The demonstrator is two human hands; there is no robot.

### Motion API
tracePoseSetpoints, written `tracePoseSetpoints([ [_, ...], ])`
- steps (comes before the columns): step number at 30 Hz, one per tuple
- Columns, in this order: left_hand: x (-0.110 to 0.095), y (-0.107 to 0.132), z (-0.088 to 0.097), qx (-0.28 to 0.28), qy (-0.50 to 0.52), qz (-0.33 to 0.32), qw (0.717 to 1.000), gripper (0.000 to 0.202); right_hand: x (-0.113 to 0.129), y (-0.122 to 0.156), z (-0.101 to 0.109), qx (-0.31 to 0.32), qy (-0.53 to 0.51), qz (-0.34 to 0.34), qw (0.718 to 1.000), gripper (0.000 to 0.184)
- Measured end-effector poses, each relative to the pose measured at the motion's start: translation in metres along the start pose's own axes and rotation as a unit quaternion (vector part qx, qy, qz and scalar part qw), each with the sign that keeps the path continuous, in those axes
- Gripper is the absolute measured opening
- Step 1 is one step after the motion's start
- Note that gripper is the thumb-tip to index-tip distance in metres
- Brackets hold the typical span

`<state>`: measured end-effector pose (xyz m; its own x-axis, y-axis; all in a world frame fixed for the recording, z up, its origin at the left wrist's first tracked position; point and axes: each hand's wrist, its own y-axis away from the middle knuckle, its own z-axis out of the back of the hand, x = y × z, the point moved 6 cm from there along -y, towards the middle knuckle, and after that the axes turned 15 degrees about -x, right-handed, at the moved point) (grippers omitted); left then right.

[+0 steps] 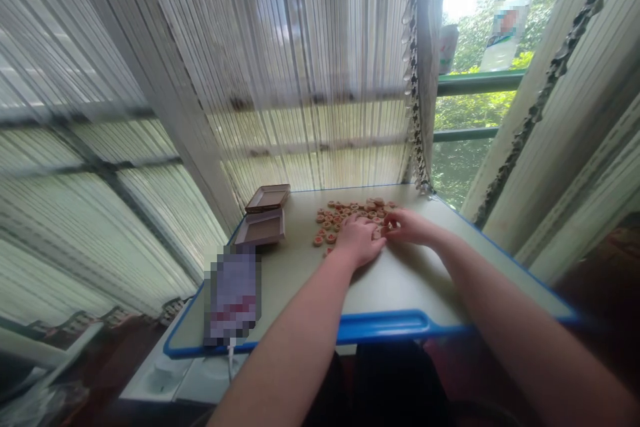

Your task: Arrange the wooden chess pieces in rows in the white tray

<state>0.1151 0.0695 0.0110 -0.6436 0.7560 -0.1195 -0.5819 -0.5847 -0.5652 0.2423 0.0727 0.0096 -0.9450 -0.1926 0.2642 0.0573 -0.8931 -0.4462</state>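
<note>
Several small round wooden game pieces [345,212] with red marks lie scattered on a grey table with a blue rim [385,327]. My left hand [359,239] rests palm down over some of the pieces, its fingers together and slightly bent. Just to its right, my right hand [407,227] has its fingers curled and pinched at a piece near the left hand's fingertips. What lies under either palm is hidden.
An open brown box [265,217] with its lid lies at the table's left. A blurred flat object [233,300] with a white cable sits at the near left corner. String curtains [300,67] hang behind; bottles [505,27] stand on the window rail.
</note>
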Motion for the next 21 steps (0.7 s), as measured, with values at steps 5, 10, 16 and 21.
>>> tracePoseSetpoints([
  [5, -0.001, 0.000, 0.000, 0.009, -0.004, -0.011, 1.000, 0.043, 0.001, 0.001, -0.001, -0.018, 0.006, 0.020, 1.000, 0.012],
  [10, -0.002, 0.000, 0.001, 0.017, 0.004, -0.010, 1.000, 0.050, 0.003, 0.006, 0.002, 0.038, -0.029, -0.018, 0.999, 0.022],
  [16, -0.001, 0.000, 0.004, 0.022, -0.016, -0.010, 1.000, 0.054, 0.004, 0.004, 0.007, 0.024, -0.015, 0.008, 1.000, 0.023],
  [21, 0.003, 0.000, 0.006, 0.032, -0.021, 0.002, 0.999, 0.055, 0.011, 0.001, 0.003, -0.012, -0.067, 0.037, 0.997, 0.022],
])
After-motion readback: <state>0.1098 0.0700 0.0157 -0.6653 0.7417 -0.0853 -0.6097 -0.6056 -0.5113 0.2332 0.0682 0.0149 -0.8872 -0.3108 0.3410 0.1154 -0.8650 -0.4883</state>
